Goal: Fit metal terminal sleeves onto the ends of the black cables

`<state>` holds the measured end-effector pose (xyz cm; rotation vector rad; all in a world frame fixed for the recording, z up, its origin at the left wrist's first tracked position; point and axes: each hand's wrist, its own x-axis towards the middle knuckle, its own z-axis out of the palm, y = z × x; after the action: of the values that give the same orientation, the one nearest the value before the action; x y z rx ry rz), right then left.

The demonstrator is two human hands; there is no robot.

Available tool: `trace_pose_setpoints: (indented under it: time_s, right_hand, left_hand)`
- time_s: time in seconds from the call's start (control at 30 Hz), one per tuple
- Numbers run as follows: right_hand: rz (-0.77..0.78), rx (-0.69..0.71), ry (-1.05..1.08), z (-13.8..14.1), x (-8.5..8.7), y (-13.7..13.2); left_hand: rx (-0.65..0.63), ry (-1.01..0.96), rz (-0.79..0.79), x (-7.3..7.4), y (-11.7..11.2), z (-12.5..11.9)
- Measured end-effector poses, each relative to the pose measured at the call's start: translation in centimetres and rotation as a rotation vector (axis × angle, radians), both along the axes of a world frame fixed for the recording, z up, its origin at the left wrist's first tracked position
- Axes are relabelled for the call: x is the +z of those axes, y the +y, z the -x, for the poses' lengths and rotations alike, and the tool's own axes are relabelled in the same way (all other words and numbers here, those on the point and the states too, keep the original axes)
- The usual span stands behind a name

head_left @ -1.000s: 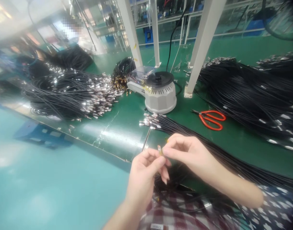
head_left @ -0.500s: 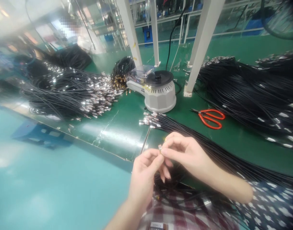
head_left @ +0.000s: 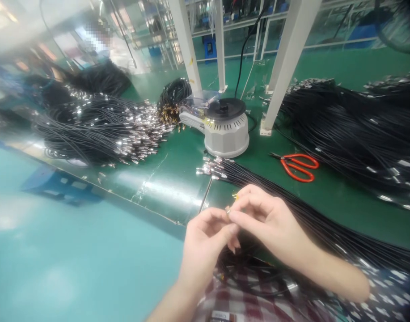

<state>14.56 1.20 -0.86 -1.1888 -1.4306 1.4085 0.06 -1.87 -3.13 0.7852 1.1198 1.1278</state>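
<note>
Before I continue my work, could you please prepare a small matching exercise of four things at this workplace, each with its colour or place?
Column one:
1. scissors
2. round machine
3. small piece
4. small cable bundle beside the machine

Column two:
A. gold-coloured ends
B. where the fingers of the left hand and right hand meet
C. red handles
D. pale body with a black top

Right pairs: 1-C, 2-D, 3-B, 4-A.
</note>
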Motion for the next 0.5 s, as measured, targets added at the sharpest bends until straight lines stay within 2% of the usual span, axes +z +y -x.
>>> trace_pose_setpoints:
  time_s: [0.17, 0.4, 0.5]
  right_hand:
    - [-0.002, 0.016, 0.009, -0.1, 0.3, 0.4]
    - [0.281, 0.160, 0.160, -1.0, 0.2, 2.5]
    - [0.373, 0.279, 0.165, -1.3, 0.0, 3.5]
  left_hand:
    - [0.028, -0.035, -0.011, -0.1, -0.1, 0.2]
    - [-0.046, -0.094, -0.021, 0.4, 0.4, 0.2]
    - [-0.110, -0.163, 0.014, 0.6, 0.7, 0.2]
